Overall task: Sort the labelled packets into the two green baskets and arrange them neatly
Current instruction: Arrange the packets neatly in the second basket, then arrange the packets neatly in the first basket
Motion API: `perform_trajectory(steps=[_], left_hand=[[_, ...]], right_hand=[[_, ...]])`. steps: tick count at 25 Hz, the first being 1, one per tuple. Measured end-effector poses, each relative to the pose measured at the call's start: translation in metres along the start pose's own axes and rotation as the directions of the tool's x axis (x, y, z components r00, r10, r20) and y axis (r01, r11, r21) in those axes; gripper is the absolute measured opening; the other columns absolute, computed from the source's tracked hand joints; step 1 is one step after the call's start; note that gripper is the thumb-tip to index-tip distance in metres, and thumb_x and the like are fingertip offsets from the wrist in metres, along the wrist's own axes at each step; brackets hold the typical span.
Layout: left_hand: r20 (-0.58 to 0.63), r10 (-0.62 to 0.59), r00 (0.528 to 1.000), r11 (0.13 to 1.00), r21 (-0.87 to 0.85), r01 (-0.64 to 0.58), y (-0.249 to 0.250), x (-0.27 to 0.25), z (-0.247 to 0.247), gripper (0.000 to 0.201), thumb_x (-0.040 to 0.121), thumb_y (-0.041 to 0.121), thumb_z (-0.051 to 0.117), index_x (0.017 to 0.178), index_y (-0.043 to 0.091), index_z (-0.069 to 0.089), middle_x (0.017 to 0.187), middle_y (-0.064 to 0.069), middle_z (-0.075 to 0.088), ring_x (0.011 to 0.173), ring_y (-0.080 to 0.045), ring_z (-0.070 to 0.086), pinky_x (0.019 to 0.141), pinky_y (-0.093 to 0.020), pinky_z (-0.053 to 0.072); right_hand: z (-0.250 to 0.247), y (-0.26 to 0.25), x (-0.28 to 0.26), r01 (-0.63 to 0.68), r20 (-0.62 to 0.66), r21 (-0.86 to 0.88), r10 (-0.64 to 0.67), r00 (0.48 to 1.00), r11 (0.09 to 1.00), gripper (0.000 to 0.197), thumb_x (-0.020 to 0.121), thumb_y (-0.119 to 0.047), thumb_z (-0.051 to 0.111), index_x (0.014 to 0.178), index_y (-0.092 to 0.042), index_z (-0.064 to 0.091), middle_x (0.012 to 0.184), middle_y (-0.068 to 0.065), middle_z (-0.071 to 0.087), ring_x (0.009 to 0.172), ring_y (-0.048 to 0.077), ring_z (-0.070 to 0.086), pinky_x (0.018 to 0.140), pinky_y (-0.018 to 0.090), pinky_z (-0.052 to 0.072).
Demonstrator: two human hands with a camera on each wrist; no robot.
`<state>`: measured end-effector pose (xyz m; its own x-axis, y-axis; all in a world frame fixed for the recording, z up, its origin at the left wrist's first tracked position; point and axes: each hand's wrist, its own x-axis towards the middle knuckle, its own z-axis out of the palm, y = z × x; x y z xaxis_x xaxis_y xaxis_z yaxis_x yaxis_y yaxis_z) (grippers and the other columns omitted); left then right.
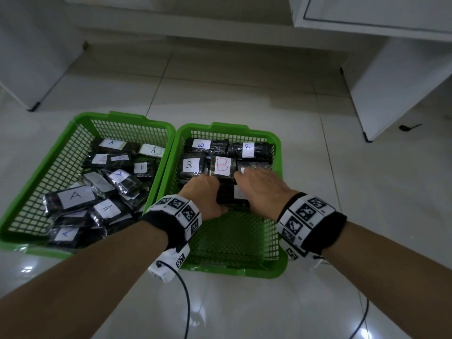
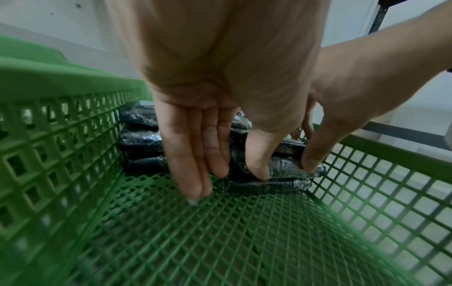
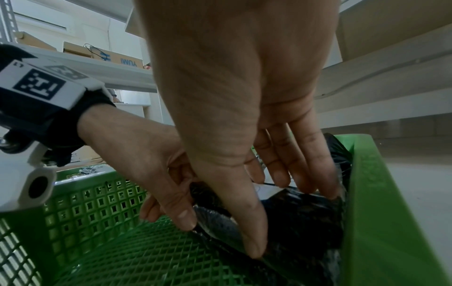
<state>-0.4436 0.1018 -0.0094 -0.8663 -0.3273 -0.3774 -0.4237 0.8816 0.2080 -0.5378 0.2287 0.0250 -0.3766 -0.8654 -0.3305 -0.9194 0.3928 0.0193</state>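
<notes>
Two green baskets stand side by side on the floor in the head view. The left basket (image 1: 124,117) holds a loose heap of black packets labelled A (image 1: 74,195). In the right basket (image 1: 232,271) black packets labelled B (image 1: 221,166) lie in rows along the far wall. Both hands work on one more black packet (image 1: 230,198) (image 2: 286,168) (image 3: 300,216) on top of another by the right wall. My left hand (image 1: 203,194) (image 2: 193,151) has straight fingers against its left end and a thumb on its near edge. My right hand (image 1: 259,189) (image 3: 244,135) pinches it between thumb and fingers.
The near half of the right basket's mesh floor (image 2: 220,241) is bare. White cabinets (image 1: 391,89) stand on legs at the back right and back left. Black cables (image 1: 186,304) trail from the wrist bands over the tiled floor. A small dark object (image 1: 408,127) lies at the right.
</notes>
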Motion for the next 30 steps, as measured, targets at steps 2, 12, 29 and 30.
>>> perform_trajectory(steps=[2, 12, 29, 30], left_hand=[[0.022, 0.006, 1.0, 1.0, -0.002, -0.006, 0.001, -0.002, 0.001, 0.045, 0.083, 0.047, 0.071, 0.108, 0.01, 0.065, 0.082, 0.002, 0.055, 0.078, -0.016, 0.058, 0.073, -0.026, 0.055], [0.017, 0.04, 0.999, 0.999, -0.01, -0.039, -0.007, -0.007, 0.001, 0.04, 0.072, 0.05, 0.08, 0.088, 0.018, 0.062, 0.075, 0.007, 0.055, 0.072, -0.011, 0.057, 0.065, -0.021, 0.048], [-0.207, -0.186, 0.96, 0.976, 0.071, 0.204, -0.178, -0.036, -0.135, 0.01, 0.082, 0.031, 0.064, 0.072, 0.027, 0.064, 0.086, 0.002, 0.07, 0.085, -0.022, 0.067, 0.074, -0.03, 0.054], [-0.212, -0.195, 0.958, 0.977, 0.041, 0.208, -0.188, -0.033, -0.134, 0.011, 0.081, 0.03, 0.064, 0.069, 0.028, 0.061, 0.088, 0.002, 0.071, 0.086, -0.022, 0.068, 0.075, -0.031, 0.055]], right_hand=[[0.002, 0.002, 0.0, -0.007, -0.005, 0.022, 0.007, 1.0, 1.0, 0.049, 0.081, -0.005, 0.077, 0.124, -0.009, 0.054, 0.117, 0.01, 0.059, 0.108, 0.028, 0.061, 0.087, 0.038, 0.05], [-0.007, 0.018, -0.005, -0.012, -0.046, 0.164, 0.019, 0.999, 0.986, 0.062, 0.065, -0.03, 0.092, 0.111, -0.015, 0.054, 0.105, 0.001, 0.054, 0.094, 0.02, 0.056, 0.071, 0.029, 0.039], [-0.077, -0.077, 0.096, 0.127, -0.22, 0.352, -0.05, 0.974, 0.927, 0.023, 0.085, -0.031, 0.064, 0.073, -0.012, 0.06, 0.07, 0.006, 0.061, 0.067, 0.027, 0.061, 0.061, 0.035, 0.054], [-0.084, -0.087, 0.103, 0.143, -0.195, 0.298, -0.086, 0.977, 0.944, 0.022, 0.085, -0.03, 0.062, 0.072, -0.013, 0.055, 0.069, 0.005, 0.056, 0.066, 0.027, 0.057, 0.058, 0.033, 0.049]])
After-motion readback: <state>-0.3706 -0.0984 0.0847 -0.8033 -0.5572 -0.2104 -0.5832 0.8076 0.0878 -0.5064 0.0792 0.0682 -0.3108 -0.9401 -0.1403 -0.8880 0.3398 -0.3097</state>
